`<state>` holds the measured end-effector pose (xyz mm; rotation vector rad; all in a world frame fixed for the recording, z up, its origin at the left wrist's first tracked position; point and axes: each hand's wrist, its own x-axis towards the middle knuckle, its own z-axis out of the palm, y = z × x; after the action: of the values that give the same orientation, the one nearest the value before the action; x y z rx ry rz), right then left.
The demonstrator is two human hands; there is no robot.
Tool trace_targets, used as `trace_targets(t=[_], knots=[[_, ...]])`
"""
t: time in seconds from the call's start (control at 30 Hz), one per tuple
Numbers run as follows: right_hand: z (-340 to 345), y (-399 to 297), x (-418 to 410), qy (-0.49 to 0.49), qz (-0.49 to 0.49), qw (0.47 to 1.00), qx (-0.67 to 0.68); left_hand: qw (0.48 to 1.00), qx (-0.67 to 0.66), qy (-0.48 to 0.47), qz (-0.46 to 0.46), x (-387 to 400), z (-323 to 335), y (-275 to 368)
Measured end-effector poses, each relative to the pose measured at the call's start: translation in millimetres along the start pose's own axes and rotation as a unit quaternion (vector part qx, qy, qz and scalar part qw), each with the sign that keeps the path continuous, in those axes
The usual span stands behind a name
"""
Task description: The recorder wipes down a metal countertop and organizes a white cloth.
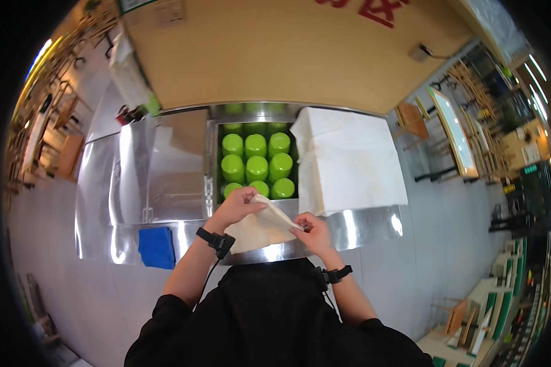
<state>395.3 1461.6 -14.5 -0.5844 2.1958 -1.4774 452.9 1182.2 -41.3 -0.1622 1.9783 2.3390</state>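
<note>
Both my hands pinch a cream cloth (265, 225) along its upper edge, over the front of a stainless steel counter (275, 253). My left hand (238, 206) grips the upper left end, beside the front row of green cups. My right hand (313, 231) grips the lower right end. Several bright green cups (256, 167) stand in rows in a rectangular well just beyond the cloth. A white cloth (353, 160) lies over the counter to the right of the well. A folded blue cloth (157, 247) rests at the counter's front left edge.
A metal lid or panel (179, 169) covers the counter left of the cups. Behind the counter rises a tan partition (266, 55) with red writing. Wooden chairs (412, 120) and a table (454, 133) stand to the right, and more furniture stands at the far left.
</note>
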Motion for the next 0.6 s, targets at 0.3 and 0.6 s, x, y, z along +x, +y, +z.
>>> trace_targets(t=[0.3, 0.6], knots=[[-17, -75, 28, -0.231, -0.091, 0.968, -0.026, 0.996, -0.007, 0.066, 0.060, -50, -14, 68], [-31, -117, 5, -0.228, -0.135, 0.961, -0.074, 0.994, -0.038, 0.045, 0.090, -66, -1, 102]])
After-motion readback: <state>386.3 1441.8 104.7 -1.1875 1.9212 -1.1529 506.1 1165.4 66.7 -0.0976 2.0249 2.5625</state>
